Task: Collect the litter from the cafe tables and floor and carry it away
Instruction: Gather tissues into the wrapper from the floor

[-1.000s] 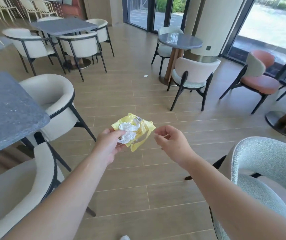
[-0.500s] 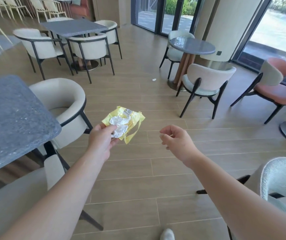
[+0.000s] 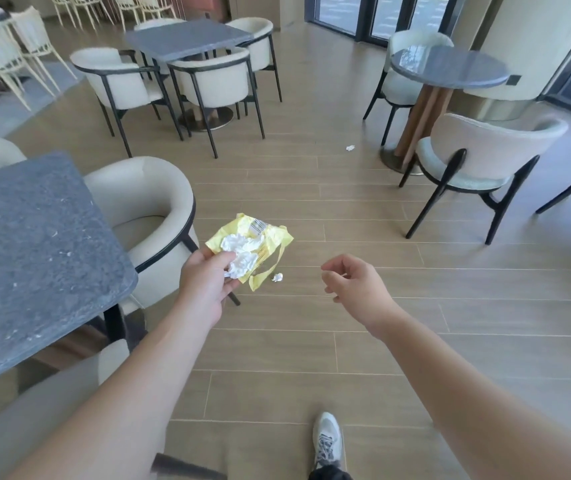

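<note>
Walking forward now, I'm pinching yellow wrapper [image 3: 258,244] and crumpled tissue [image 3: 241,254] in my left hand [image 3: 204,282]; right hand [image 3: 353,278] is hanging loosely curled, holding nothing. Tissue is risking slipping off near the floor scrap [image 3: 277,277].

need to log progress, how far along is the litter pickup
Partly done. The left hand holds a yellow wrapper and crumpled white paper. The right hand is free. Two white scraps remain on the floor: the near scrap and the far scrap.
</note>
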A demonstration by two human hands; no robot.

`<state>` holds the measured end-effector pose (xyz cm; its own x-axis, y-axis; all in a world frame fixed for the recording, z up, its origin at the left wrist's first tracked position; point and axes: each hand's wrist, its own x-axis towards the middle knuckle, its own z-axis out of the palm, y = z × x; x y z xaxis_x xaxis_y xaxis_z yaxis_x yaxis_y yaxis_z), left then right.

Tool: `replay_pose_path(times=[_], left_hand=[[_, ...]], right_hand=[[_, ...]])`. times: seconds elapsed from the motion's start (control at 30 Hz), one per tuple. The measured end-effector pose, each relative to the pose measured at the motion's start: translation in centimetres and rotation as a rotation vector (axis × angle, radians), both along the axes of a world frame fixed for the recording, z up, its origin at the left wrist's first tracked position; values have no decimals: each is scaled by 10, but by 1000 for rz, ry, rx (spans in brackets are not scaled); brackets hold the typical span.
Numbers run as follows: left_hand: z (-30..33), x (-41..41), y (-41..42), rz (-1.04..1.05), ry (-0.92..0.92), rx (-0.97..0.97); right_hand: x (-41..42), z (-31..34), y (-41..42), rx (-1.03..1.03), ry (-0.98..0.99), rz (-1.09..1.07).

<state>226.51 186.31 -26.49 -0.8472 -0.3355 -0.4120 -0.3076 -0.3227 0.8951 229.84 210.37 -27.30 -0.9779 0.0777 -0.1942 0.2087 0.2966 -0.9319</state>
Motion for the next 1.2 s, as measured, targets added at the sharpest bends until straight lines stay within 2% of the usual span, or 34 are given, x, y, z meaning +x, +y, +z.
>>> replay_pose_path(times=[0.3, 0.5, 0.83, 1.2], left_hand=[[10, -125, 32, 35, -25, -80], [12, -182, 34, 57, -20, -61], [-30, -308, 1, 84, -79, -27], [-65, -505, -44, -58, -116, 3]], right_hand=[[-140, -5, 41, -19, -27, 19], [-210, -4, 40, -20, -27, 54], [-326, -36, 0, 20, -89, 65], [-489, -51, -68, 44, -178, -14]])
